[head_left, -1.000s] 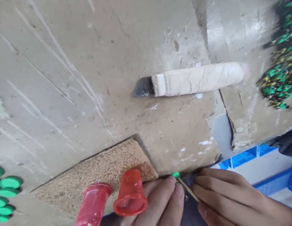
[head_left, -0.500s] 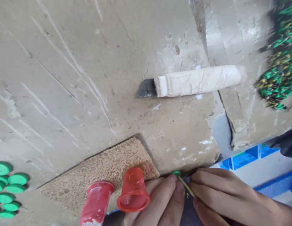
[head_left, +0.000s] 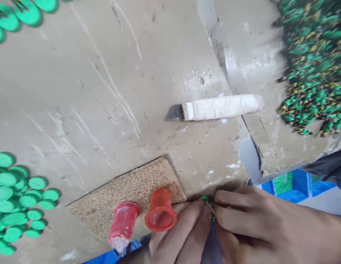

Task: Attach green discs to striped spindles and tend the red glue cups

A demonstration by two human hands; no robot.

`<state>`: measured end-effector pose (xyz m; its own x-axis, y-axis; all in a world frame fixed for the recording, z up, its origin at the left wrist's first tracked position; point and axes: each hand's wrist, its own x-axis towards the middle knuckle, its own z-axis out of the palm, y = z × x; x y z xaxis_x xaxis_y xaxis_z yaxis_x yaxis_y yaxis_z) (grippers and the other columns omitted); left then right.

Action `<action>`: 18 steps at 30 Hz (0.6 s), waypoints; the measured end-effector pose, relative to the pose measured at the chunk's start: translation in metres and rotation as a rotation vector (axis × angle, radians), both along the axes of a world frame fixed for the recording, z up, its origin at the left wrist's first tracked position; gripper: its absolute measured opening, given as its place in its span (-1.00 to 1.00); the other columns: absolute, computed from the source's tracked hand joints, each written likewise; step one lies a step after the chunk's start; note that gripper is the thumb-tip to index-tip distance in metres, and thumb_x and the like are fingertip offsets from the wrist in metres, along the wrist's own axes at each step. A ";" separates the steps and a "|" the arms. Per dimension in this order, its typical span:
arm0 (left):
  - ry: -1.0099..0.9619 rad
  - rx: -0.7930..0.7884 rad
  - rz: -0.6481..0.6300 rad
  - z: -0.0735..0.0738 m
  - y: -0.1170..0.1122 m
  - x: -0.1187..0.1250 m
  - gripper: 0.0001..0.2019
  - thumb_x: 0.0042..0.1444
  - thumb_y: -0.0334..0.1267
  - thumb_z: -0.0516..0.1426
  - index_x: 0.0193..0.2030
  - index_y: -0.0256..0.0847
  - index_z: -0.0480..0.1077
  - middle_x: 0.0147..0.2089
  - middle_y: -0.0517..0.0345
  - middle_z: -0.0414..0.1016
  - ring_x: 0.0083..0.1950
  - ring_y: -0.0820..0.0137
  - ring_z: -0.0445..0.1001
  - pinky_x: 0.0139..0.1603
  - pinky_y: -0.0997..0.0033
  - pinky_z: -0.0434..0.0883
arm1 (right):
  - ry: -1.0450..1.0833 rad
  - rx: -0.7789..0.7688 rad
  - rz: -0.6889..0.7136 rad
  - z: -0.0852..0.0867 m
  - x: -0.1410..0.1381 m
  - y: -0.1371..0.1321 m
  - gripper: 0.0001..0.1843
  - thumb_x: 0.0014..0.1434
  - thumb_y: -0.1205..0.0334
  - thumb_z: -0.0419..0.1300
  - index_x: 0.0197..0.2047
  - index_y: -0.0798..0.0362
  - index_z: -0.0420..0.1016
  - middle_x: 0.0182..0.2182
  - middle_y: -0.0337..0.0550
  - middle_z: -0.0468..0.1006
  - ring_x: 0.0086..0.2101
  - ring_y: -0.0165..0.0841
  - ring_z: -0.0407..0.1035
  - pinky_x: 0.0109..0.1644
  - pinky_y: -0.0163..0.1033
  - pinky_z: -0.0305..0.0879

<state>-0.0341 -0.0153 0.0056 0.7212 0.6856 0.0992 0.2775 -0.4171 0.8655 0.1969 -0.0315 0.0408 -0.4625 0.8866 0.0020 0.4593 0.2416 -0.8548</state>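
At the table's near edge, my left hand (head_left: 181, 229) has its fingers pinched on a small green disc (head_left: 204, 198), mostly covered by the fingertips. Close beside it, my right hand (head_left: 250, 220) is closed on a thin yellowish strip (head_left: 210, 209) that meets the disc; whether the strip is stick or metal I cannot tell. A translucent red cup (head_left: 160, 211) lies against the left hand's knuckles. Left of that is a second red cup (head_left: 124, 223) with white stuff at its end. Both are by a speckled brown board (head_left: 104, 198).
A blade with a white-wrapped handle (head_left: 222, 107) lies mid-table. Loose green discs (head_left: 13, 205) are heaped at left, more green pieces (head_left: 28, 13) at upper left. A pile of green, black and yellow pieces (head_left: 319, 73) spreads at right. Below the edge shows a blue crate (head_left: 299, 187).
The camera view has shifted, bringing more of the green heaps into sight. My right hand has come closer to my left, and less of the yellowish strip shows between them.
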 end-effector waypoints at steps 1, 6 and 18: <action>-0.027 0.049 -0.001 0.001 0.005 0.002 -0.60 0.38 -0.42 0.18 0.32 -0.24 0.49 0.09 -0.01 0.72 0.01 0.13 0.74 -0.02 0.30 0.75 | 0.011 0.013 0.020 -0.002 0.003 0.005 -0.64 0.43 0.45 0.05 -0.40 0.01 0.45 -0.52 -0.23 0.40 -0.50 -0.32 0.25 -0.48 -0.12 0.10; -0.033 0.058 0.036 0.002 0.013 0.013 -0.73 0.36 -0.55 0.17 0.14 -0.37 0.55 0.06 -0.09 0.69 0.05 0.28 0.69 0.10 0.36 0.67 | 0.114 0.119 0.027 -0.009 0.016 0.006 -0.54 0.59 0.26 -0.11 -0.34 -0.01 0.41 -0.52 -0.25 0.45 -0.50 -0.35 0.33 -0.42 -0.16 0.27; -0.524 -0.490 0.223 0.030 -0.005 0.043 -0.90 0.27 -0.25 0.36 -0.16 -0.18 0.57 -0.27 0.11 0.60 -0.27 0.44 0.56 -0.32 0.52 0.51 | 0.648 0.165 -0.947 -0.041 0.026 -0.033 -0.77 0.47 0.13 0.19 -0.23 0.01 0.56 -0.52 -0.24 0.55 -0.64 -0.41 0.35 -0.72 -0.32 0.17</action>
